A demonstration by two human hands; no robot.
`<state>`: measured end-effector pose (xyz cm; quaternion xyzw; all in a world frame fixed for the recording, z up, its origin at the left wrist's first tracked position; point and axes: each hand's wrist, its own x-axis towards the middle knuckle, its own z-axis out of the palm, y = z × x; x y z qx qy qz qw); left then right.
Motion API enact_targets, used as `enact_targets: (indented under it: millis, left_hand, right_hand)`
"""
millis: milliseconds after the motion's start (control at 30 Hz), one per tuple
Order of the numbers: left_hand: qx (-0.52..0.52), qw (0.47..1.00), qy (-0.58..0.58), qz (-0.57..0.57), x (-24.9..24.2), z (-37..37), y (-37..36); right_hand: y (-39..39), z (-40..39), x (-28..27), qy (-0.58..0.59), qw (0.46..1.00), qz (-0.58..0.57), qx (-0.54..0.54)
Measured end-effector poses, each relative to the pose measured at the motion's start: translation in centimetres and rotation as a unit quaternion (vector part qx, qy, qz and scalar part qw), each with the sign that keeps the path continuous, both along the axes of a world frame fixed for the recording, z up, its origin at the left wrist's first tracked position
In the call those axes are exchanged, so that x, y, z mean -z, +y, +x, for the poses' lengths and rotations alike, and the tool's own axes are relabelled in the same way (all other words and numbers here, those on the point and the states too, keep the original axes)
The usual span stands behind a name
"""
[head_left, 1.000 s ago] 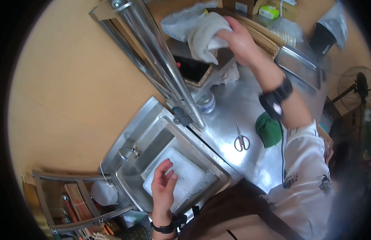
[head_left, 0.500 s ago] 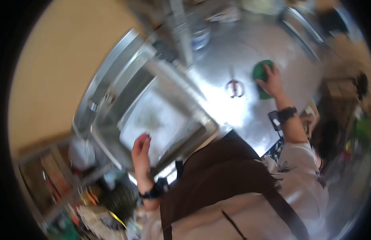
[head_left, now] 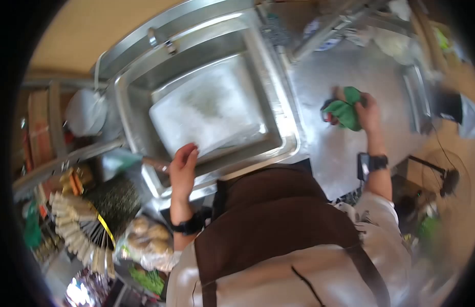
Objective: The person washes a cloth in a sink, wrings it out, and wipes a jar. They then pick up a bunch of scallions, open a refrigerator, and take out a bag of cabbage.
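My right hand (head_left: 369, 113) grips a green cloth (head_left: 346, 110), bunched and folded above the metal table. Just left of the cloth, and partly hidden by it, are the dark red handles of scissors (head_left: 329, 117). Over the front rim of the steel sink (head_left: 286, 128) is my left hand (head_left: 183, 169), its thumb and fingers drawn together. Whether anything sits between those fingertips is too small to tell. Inside the sink lies a white, translucent rectangular tub (head_left: 207, 110) with a greenish patch in its middle.
A tap (head_left: 170, 46) stands at the sink's back edge. The metal table (head_left: 319, 158) adjoins the sink on the right, with a metal tray (head_left: 417, 97) at its far side. Low on the left are a bag of potato-like things (head_left: 145, 240) and a fan-shaped bundle (head_left: 79, 230).
My right hand has lifted and bunched the green cloth, bringing it over the scissors. The view has turned, so the sink sits more upright. My left hand stays near the sink's front edge.
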<state>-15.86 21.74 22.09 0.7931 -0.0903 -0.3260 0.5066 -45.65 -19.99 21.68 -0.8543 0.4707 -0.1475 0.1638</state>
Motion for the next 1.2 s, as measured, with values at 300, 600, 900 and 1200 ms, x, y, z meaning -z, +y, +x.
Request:
enact_targets:
  millis: [300,600,900,1200]
  left_hand:
    - [0.004,0.998,0.066,-0.021,1.4,0.2,1.3]
    - [0.067,0.996,0.053,-0.028,0.6,1.4,-2.5]
    - [0.07,0.992,0.097,-0.047,1.3,1.2,-3.5]
    - [0.039,0.986,0.143,-0.074,1.3,0.4,-4.2]
  right_hand:
    - [-4.3,0.7,-1.5,-0.152,0.983,-0.016,0.098]
    - [-2.1,1.5,-10.0,-0.492,0.857,-0.074,0.134]
    - [0.3,3.8,-15.4,-0.625,0.778,0.051,0.048]
    - [10.0,15.0,-6.9,-0.361,0.82,0.391,-0.213]
